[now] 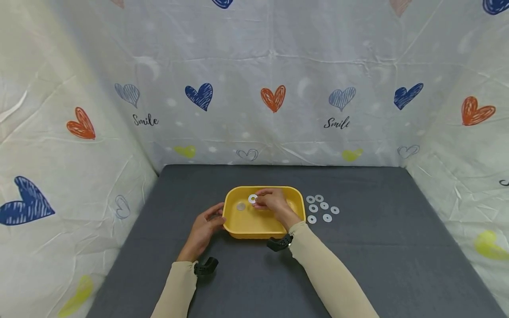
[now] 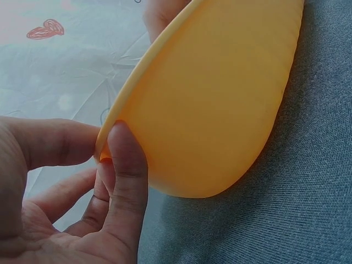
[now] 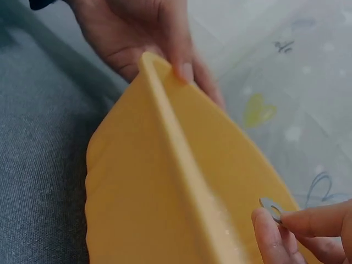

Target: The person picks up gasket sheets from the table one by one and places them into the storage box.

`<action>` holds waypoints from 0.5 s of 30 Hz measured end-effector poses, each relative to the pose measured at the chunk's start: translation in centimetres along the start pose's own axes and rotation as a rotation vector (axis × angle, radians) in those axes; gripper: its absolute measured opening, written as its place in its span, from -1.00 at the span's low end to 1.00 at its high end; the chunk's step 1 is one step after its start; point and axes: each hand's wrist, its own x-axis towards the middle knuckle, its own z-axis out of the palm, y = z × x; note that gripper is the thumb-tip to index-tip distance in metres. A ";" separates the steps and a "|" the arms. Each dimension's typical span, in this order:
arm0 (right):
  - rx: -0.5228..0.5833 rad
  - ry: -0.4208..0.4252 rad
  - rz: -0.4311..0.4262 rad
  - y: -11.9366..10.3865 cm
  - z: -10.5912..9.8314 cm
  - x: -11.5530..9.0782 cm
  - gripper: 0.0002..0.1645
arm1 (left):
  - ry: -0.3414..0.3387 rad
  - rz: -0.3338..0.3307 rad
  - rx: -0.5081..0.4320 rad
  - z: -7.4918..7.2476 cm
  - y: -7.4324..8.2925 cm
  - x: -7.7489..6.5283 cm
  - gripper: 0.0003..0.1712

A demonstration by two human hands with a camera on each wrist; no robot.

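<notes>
Heart-print curtain (image 1: 302, 44) behind, grey surface (image 1: 417, 274) below. Left hand (image 1: 203, 229), fingers bent, pinches edge of yellow tray (image 1: 254, 223) just to its right, thumb on outer wall, likely steadying it. Right hand (image 1: 275, 203), above tray, nearly closed, pinches white washer (image 1: 249, 199) by its edge: neat grip for so thin a piece, hole left clear. Pale disc (image 1: 241, 206) inside tray, left of right hand. Seven loose washers (image 1: 321, 206) to its right, seemingly spread for easy picking.

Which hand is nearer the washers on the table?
Right. The right hand is over the yellow tray, left of the washers; the left hand grips the tray's left edge.
</notes>
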 end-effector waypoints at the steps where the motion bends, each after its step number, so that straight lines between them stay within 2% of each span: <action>1: -0.004 0.004 0.010 0.1 0.1 0.1 -0.72 | 0.001 0.002 0.001 0.0 -0.1 0.0 -0.36; 9: -0.024 0.039 0.086 0.9 0.3 1.3 -0.71 | 0.006 -0.002 -0.004 0.1 -0.1 -0.1 -0.37; 15: -0.037 0.035 0.094 1.3 0.4 1.7 -0.70 | 0.000 0.004 0.007 0.0 -0.1 -0.1 -0.36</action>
